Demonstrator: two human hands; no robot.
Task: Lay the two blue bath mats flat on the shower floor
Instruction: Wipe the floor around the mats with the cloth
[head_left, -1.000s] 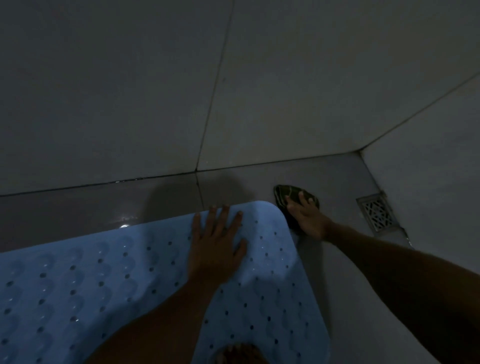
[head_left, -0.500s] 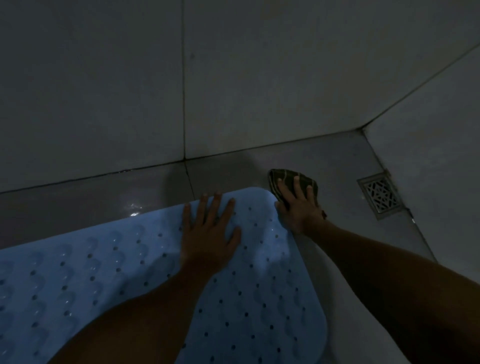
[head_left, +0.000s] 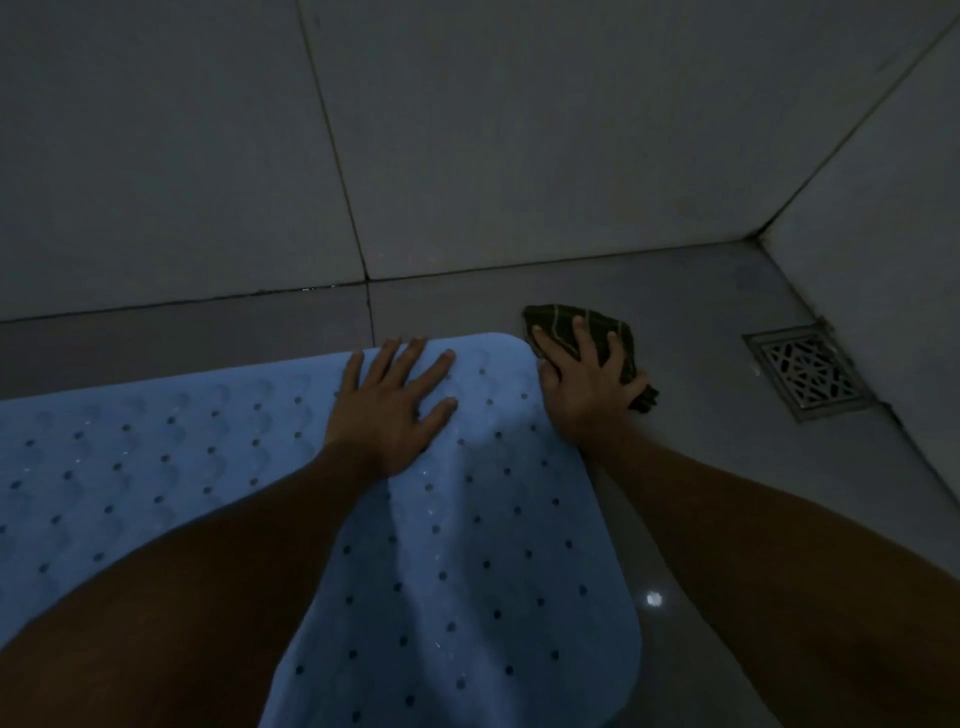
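Note:
A light blue bath mat (head_left: 171, 457) with rows of small holes lies on the grey shower floor, reaching from the left edge to the lower middle. My left hand (head_left: 389, 410) rests palm down on its far right corner, fingers spread. My right hand (head_left: 584, 376) lies just off the mat's right edge, fingers pressed over a dark green striped cloth (head_left: 621, 345) on the floor. Only this one blue mat is in view.
A square metal floor drain (head_left: 808, 374) sits at the right, near the corner where two tiled walls (head_left: 467, 130) meet. Bare wet floor (head_left: 701, 457) lies between the mat and the drain. My forearms cover the mat's near part.
My right hand with the cloth has slid left, up against the mat's right edge. My left hand stays flat on the mat's corner. The camera has shifted slightly.

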